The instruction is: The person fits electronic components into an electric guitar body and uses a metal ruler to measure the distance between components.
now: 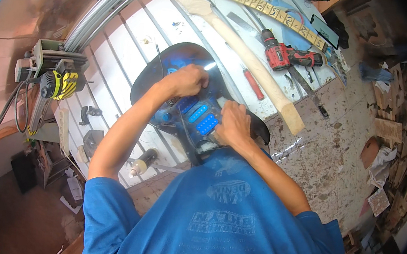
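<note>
A dark, glossy electric guitar body (148,82) lies on the white slatted bench right in front of me. Blue-looking pickups (207,124) are set in its face. My left hand (187,81) is over the body's upper part, fingers curled together; whatever they pinch is hidden. Beside it a thin dark rod (159,60) sticks up at a slant. Close to the pickups, my right hand (234,124) rests at the body's right side with bent, closed fingers. What lies between those fingertips does not show.
Beyond the guitar lie a pale unfinished wooden neck (239,45), a red screwdriver (253,85), a red-black cordless drill (286,55), a marked wooden strip (264,7) and a phone (324,31). A bottle (143,162) is near left. A yellow-black machine (60,85) hangs on a metal rail.
</note>
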Tool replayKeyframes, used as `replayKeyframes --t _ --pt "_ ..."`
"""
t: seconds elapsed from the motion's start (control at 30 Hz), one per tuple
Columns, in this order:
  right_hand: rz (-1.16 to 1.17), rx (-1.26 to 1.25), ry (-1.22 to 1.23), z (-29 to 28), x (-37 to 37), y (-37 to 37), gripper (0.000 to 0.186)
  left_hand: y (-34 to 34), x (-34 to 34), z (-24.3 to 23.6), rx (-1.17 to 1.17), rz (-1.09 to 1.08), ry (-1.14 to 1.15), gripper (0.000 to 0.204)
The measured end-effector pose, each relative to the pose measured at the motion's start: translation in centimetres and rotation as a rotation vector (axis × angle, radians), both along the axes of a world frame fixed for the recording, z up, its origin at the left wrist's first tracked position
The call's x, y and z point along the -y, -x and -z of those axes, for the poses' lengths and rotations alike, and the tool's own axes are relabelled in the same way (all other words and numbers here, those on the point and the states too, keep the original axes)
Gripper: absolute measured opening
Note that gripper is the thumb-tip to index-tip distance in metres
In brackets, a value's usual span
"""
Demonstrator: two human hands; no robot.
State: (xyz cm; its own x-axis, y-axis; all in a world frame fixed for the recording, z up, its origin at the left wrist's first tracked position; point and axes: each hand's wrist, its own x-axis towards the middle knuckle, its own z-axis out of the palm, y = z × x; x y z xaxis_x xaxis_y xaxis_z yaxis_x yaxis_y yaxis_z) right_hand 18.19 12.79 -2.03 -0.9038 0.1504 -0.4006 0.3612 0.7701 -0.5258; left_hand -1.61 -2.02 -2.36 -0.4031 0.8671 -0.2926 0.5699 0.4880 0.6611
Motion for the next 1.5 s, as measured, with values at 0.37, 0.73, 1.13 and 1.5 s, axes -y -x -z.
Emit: replayKeyframes --t 0.37,0.73,1.13,1.5 --pt "-0.018 -0.016 0.05 -0.7 -0.3 0.1 0.044 -0.8 -0.7 -0.3 -0.14 0.055 0.013 0.014" --pt "-0.004 -0.004 0.065 -0.7 -0.4 0.3 0.042 -1.6 -1.0 0.4 -0.261 0.066 0.079 0.015" --pt "-0.001 0.008 0.075 -0.6 -0.3 0.2 0.043 -1.9 -1.0 0.4 -0.25 0.039 0.093 0.011" --pt "-0.003 0.05 0.556 0.3 -3.7 5.6 0.022 -0.3 -0.4 -0.6 -0.039 -0.032 -0.018 0.01"
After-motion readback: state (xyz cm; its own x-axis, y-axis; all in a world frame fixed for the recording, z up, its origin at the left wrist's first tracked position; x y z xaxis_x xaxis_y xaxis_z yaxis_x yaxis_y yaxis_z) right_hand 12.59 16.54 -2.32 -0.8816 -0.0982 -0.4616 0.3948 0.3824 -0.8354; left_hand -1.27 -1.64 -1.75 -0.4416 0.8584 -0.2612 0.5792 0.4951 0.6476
